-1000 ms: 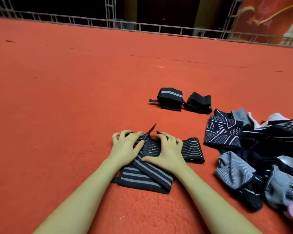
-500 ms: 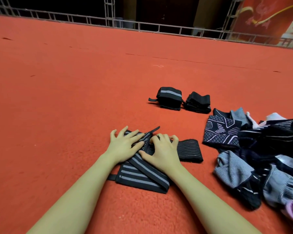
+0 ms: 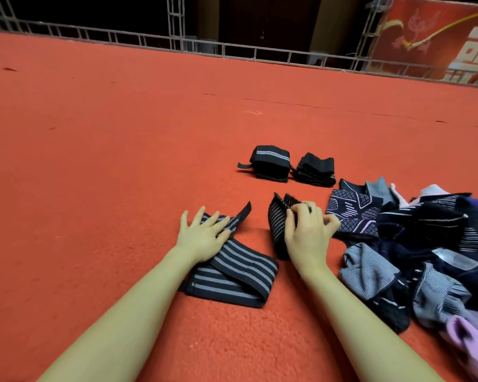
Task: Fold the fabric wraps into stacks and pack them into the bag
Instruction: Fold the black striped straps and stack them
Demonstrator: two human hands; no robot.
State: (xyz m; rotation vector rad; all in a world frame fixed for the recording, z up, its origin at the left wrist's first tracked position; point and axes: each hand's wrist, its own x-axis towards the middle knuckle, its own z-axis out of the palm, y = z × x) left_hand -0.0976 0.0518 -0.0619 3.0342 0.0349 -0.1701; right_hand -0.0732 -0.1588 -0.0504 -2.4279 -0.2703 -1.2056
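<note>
Left hand (image 3: 204,235): fingers spread flat on a grey-striped black wrap (image 3: 232,274) lying on red carpet (image 3: 94,161). Right hand (image 3: 307,232): fingers curled round a thin-striped wrap (image 3: 278,219). Two folded wraps (image 3: 287,166) beyond the hands; loose fabric pile (image 3: 425,244) right of the right hand.

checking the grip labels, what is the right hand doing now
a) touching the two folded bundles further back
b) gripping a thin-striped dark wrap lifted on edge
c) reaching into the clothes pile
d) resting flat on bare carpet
b: the right hand has its fingers curled over the thin-striped wrap, which stands on edge on the carpet.
</note>
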